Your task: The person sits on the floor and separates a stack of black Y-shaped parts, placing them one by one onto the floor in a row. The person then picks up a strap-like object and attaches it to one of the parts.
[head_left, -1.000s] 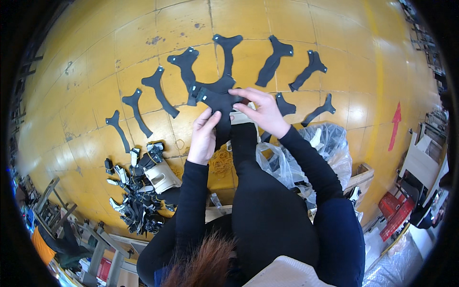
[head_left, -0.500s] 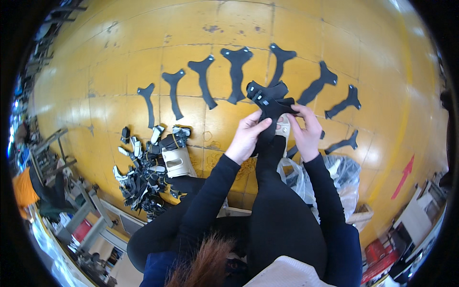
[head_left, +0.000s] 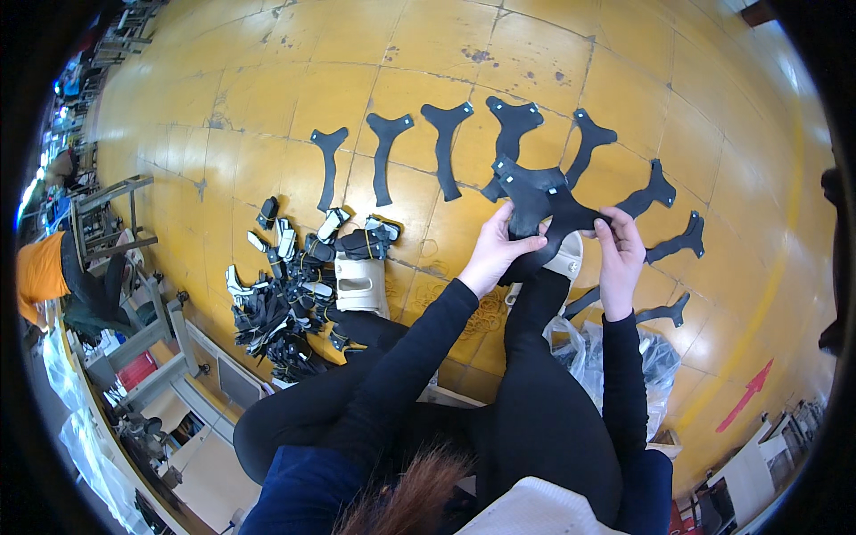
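Note:
Several black Y-shaped pieces with small white tags are held above my knee. My left hand (head_left: 501, 253) is closed on them, thumb on top and fingers beneath. At the upper left of the bunch lies one black Y-shaped piece (head_left: 530, 194). Another black Y-shaped piece (head_left: 571, 217) stretches to the right, where my right hand (head_left: 621, 269) pinches its arm tip between thumb and fingers. Past the hands, more black Y-shaped pieces (head_left: 444, 147) lie in an arc on the yellow floor, each apart from its neighbour.
Left of my legs is a heap of bundled black pieces with white ends (head_left: 283, 308). A clear plastic bag (head_left: 655, 361) lies by my right forearm. Beige sandals (head_left: 360, 283) are on my feet. Far left, a person in orange (head_left: 43, 275) is near a metal frame (head_left: 147, 343).
My right hand has moved away from my left, drawing one piece's arm out to the right and opening its fork. The whole view has shifted, so the floor pieces appear farther right.

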Demonstrator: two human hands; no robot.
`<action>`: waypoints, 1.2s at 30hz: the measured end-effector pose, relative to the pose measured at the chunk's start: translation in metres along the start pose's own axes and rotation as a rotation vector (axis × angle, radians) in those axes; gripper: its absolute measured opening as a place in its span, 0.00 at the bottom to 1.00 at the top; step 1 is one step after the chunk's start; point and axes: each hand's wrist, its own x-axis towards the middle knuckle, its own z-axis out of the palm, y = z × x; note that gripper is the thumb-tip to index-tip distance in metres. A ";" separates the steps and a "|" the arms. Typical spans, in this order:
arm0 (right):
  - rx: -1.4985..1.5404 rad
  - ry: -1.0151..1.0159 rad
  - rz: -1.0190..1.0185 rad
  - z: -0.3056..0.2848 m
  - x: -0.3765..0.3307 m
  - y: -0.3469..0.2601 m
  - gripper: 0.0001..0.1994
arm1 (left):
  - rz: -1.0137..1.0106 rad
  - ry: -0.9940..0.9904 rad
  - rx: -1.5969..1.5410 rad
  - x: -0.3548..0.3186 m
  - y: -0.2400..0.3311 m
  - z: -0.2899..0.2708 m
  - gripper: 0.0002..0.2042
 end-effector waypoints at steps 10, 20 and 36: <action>-0.018 -0.060 0.082 0.015 -0.008 0.010 0.12 | 0.355 0.332 -0.028 0.055 0.037 -0.075 0.20; -0.163 -0.094 0.062 0.012 -0.014 0.010 0.10 | 0.313 0.505 0.122 0.053 0.044 -0.129 0.16; -0.280 -0.026 -0.132 0.059 0.018 -0.040 0.16 | 0.032 0.006 -0.059 0.008 0.038 -0.018 0.12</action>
